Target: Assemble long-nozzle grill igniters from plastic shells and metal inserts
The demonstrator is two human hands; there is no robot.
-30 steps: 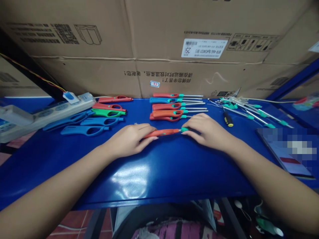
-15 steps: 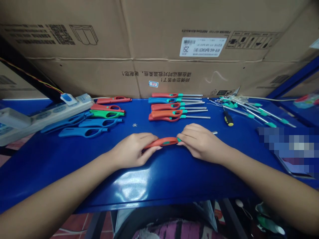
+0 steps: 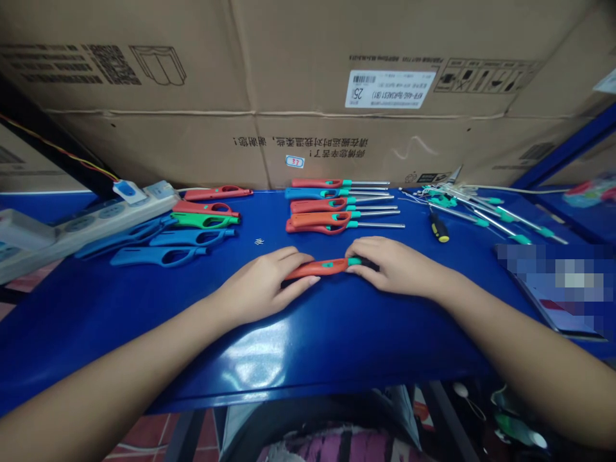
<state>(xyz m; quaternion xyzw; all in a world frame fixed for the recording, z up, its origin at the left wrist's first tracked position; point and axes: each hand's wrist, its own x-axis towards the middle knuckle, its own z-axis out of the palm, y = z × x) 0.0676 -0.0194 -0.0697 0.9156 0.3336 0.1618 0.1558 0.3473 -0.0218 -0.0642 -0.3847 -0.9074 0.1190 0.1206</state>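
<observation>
Over the front middle of the table, an orange gas lighter [image 3: 320, 267] with a green trigger lies sideways between my hands. My left hand [image 3: 264, 282] is closed around its handle end. My right hand [image 3: 389, 266] curls round the green collar at the other end, thumb below and fingers above; its palm side hides any metal tube. Just beyond, finished-looking lighters [image 3: 320, 221] in red, orange and blue lie in a row, metal tubes pointing right. Tiny screws [image 3: 258, 242] sit on the table left of that row.
Loose lighter handles [image 3: 180, 237] in blue, green and red lie left, beside a white power strip [image 3: 91, 221]. Metal tubes with green collars [image 3: 495, 218] and a black-yellow screwdriver [image 3: 439, 228] lie right. A phone-like device [image 3: 553, 301] rests farther right. Cardboard [image 3: 308, 83] stands behind.
My right hand has opened a little around the collar, so more green shows. The lighter has turned slightly and shifted up. The metal tip past my right hand no longer shows.
</observation>
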